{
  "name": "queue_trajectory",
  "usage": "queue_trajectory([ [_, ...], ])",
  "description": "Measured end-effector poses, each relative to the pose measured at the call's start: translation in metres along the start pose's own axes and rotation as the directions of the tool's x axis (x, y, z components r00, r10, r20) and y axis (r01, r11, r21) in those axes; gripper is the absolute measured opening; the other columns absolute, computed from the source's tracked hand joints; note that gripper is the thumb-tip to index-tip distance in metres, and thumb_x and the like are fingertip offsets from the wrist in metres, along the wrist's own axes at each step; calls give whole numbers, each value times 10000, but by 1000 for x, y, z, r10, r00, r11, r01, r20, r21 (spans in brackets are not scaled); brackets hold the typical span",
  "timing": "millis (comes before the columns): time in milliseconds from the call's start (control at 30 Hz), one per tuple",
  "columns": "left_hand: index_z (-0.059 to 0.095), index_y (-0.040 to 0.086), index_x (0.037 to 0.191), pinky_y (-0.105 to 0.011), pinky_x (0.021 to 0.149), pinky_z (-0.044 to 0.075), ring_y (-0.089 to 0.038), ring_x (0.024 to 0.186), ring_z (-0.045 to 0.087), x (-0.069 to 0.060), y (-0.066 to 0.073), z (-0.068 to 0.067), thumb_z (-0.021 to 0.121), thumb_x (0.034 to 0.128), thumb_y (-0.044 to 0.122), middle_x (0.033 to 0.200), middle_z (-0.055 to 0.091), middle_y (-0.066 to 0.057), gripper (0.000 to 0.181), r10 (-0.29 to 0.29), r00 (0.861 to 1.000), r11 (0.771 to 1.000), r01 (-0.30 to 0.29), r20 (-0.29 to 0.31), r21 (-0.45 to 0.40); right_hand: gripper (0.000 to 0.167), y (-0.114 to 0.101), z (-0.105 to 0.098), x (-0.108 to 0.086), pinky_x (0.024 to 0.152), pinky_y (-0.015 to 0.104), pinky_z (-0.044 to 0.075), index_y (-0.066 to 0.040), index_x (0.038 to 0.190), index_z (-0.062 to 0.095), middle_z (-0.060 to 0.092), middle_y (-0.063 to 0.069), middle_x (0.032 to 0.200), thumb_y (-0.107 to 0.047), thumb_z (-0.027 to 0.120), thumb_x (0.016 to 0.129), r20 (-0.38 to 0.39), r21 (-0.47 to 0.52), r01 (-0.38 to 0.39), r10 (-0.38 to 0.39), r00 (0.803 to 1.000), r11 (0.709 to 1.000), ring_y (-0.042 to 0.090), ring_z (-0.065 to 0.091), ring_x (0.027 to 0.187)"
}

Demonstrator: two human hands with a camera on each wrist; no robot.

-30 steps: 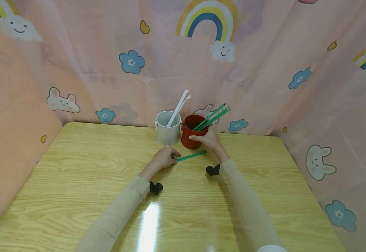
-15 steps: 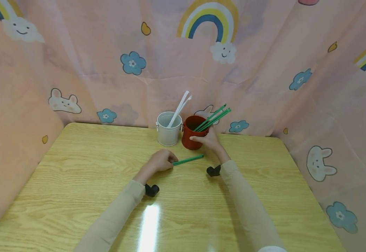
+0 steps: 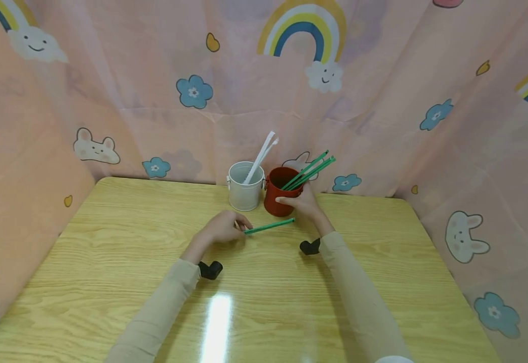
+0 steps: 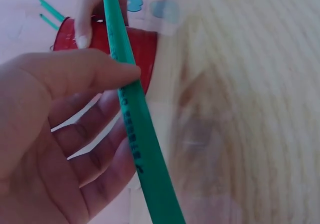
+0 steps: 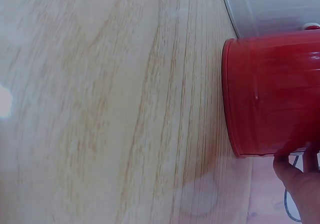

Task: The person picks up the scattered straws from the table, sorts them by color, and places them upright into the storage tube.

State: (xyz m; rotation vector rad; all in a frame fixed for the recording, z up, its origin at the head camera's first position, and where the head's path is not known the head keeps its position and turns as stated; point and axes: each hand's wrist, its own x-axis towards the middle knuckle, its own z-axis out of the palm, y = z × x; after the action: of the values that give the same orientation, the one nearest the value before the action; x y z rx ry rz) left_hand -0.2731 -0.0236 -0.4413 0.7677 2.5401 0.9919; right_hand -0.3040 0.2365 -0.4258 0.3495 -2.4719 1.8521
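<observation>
My left hand (image 3: pixel 220 228) pinches one end of a green wrapped straw (image 3: pixel 270 226), held in front of the two buckets. In the left wrist view, dark printing runs along the straw (image 4: pixel 131 119), and the thumb presses on it. My right hand (image 3: pixel 306 204) grips the right side of a red metal bucket (image 3: pixel 274 201), which stands upright. Several green straws (image 3: pixel 311 174) lean out of this bucket to the right. Only fingertips (image 5: pixel 287 171) of the right hand show beside the bucket in the right wrist view.
A white metal bucket (image 3: pixel 242 198) stands just left of the red one, with white wrapped straws (image 3: pixel 259 159) leaning in it. Both are near the back edge of the wooden table (image 3: pixel 264 302). A pink patterned curtain (image 3: pixel 254 91) hangs behind and along the sides.
The left hand has drawn back to the left with the green straw, and more of the straw now shows beyond the fingers. The right hand stays on the red bucket.
</observation>
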Motion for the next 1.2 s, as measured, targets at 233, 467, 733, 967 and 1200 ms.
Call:
queue_trajectory([
  [233, 744, 125, 1009, -218, 625, 449, -106, 721, 555, -1, 4, -6, 652, 809, 42, 881, 699, -6, 236, 80, 997, 995, -80, -8, -58, 814, 1, -1, 0, 1099, 523, 358, 6, 1437, 264, 416, 220, 1435, -26, 752, 786, 2, -1, 10, -10, 1000, 1000, 358, 395, 1310],
  [467, 733, 96, 1012, -246, 668, 479, -118, 730, 574, 2, 17, -12, 673, 813, 55, 876, 703, -21, 212, 122, 989, 985, -132, -85, -113, 839, 1, -2, 1, 1119, 530, 324, 29, 1442, 260, 404, 248, 1434, -7, 758, 768, -7, 4, 32, -32, 999, 999, 388, 379, 1322],
  [733, 701, 88, 1036, -249, 679, 502, -139, 759, 598, 10, 31, -12, 697, 824, 52, 884, 671, -39, 215, 169, 971, 975, -190, -168, -118, 819, 9, -1, 3, 1110, 523, 334, 48, 1428, 269, 416, 257, 1416, 37, 746, 763, 17, 18, 74, -74, 997, 997, 391, 398, 1305],
  [967, 687, 76, 1047, -253, 706, 519, -165, 797, 602, 19, 44, -15, 705, 836, 56, 902, 661, -53, 212, 232, 951, 957, -261, -202, -127, 759, 9, -2, 4, 1108, 524, 332, 53, 1413, 330, 422, 262, 1407, 28, 739, 774, 23, 35, 38, -39, 999, 999, 402, 402, 1295],
  [1200, 694, 100, 1043, -237, 704, 512, -140, 773, 605, 27, 59, -25, 700, 858, 87, 887, 671, -32, 186, 252, 948, 961, -269, -195, -67, 801, 7, -2, 4, 1123, 533, 315, 35, 1435, 269, 382, 240, 1438, 16, 735, 784, 20, 24, 56, -57, 998, 998, 379, 368, 1326],
])
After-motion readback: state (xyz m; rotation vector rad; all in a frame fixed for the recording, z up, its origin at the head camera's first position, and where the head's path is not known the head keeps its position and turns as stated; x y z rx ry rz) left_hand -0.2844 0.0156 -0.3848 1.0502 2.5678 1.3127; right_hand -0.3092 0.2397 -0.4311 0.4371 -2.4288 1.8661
